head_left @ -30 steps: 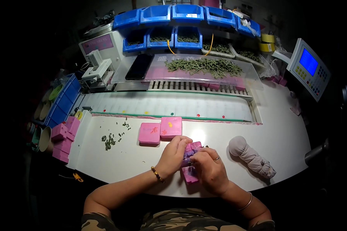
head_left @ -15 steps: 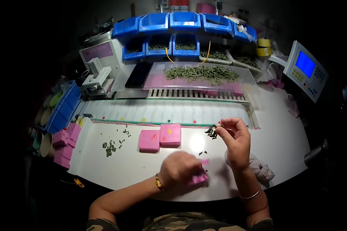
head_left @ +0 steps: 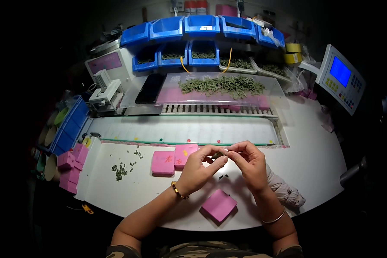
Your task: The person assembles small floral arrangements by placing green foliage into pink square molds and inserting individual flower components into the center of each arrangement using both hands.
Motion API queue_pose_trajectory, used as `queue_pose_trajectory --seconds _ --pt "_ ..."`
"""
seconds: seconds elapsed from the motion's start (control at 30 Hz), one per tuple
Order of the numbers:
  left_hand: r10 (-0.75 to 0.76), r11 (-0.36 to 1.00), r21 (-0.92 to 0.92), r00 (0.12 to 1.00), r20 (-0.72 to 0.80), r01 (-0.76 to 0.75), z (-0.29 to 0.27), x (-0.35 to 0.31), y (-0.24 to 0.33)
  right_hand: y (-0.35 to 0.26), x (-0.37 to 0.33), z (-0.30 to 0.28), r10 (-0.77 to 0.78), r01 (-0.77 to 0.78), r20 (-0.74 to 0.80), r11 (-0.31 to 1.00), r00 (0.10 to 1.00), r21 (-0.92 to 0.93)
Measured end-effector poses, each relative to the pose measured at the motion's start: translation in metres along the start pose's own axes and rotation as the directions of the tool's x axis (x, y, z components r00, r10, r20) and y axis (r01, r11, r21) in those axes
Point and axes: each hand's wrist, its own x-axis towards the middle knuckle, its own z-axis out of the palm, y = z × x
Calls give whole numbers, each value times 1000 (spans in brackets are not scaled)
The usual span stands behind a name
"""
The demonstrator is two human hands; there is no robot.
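My left hand and my right hand meet above the middle of the white table. Between their pinched fingertips is a small dark green curled piece, mostly covered by the fingers; each hand has thumb and index pressed together on it. Just below, a few dark green bits lie on the table. Nearer to me sits a square pink block, turned cornerwise. Left of my left hand, two more pink blocks with coloured marks stand side by side, touching.
Green scraps lie scattered at the left. A bundled grey cloth rests by my right forearm. Beyond the table stand a conveyor, a clear tray with green twig-like pieces and a phone, blue bins and a control screen.
My left hand has left the pink block near me and come up to meet my right hand. The right hand has moved slightly left and down. That block now lies flat, cornerwise.
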Motion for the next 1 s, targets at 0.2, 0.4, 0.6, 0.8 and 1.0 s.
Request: queue_pose_trajectory --seconds 0.2,0.4,0.6,0.8,1.0 --pt "-79 985 -150 996 39 84 -3 1 -9 0 -1 -5 -172 177 43 936 984 -304" --pt "-133 947 -284 988 81 151 -9 -1 -6 -5 1 -1 -534 517 204 540 821 -664" --pt "76 986 139 992 99 -89 -16 -3 -4 -10 -3 1 -514 544 329 351 792 -762" --pt "379 893 266 925 -14 -362 -9 -2 -15 -5 -4 0 -352 352 99 787 931 -508" --pt "-204 907 -377 979 -6 186 -18 -1 -7 -5 -1 -11 -205 213 72 835 976 -507"
